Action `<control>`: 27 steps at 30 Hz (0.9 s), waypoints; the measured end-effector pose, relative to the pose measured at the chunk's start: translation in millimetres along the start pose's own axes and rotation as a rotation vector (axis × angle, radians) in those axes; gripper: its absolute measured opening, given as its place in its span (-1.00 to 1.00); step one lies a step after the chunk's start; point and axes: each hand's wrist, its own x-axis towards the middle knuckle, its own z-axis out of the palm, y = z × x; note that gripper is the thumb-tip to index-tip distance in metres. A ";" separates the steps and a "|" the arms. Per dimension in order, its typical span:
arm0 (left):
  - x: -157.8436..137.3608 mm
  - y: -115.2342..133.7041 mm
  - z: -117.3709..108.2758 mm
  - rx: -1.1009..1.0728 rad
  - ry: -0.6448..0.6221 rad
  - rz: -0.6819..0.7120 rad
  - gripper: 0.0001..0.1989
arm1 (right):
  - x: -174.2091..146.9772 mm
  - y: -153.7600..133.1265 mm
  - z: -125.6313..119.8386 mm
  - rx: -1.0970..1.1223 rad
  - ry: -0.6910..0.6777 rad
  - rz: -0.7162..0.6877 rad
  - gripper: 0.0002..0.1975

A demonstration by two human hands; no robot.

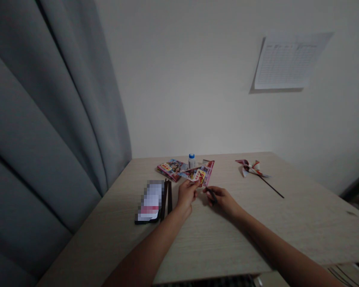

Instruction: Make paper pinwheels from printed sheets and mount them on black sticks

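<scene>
My left hand [186, 196] is closed on a piece of colourful printed paper [208, 171], holding it up off the table with its fold and corners pointing away from me. My right hand [223, 200] grips small black-handled scissors [212, 196]. Their tip is at the lower edge of the paper, and the blades are mostly hidden. Behind the paper stands a small white bottle with a blue cap [192, 160]. To its left lies a stack of similar printed paper [169, 169].
A phone [151, 200] lies left of my left forearm, with several dark sticks [169, 199] beside it. A paper pinwheel [250, 168] on a dark stick lies at the right. A grey curtain [56, 99] borders the table's left side; a printed sheet [284, 61] hangs on the wall.
</scene>
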 end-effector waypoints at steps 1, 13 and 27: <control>-0.2 0.3 0.0 0.000 -0.001 0.003 -0.68 | 0.2 0.3 -0.1 -0.002 -0.002 0.003 -0.38; -1.2 4.0 0.3 -0.005 -0.015 0.000 -0.68 | 3.8 6.3 -2.1 0.016 0.010 -0.002 -0.40; -1.7 5.0 0.6 -0.007 -0.011 -0.012 -0.65 | 1.8 3.7 -1.5 0.039 0.033 0.014 -0.41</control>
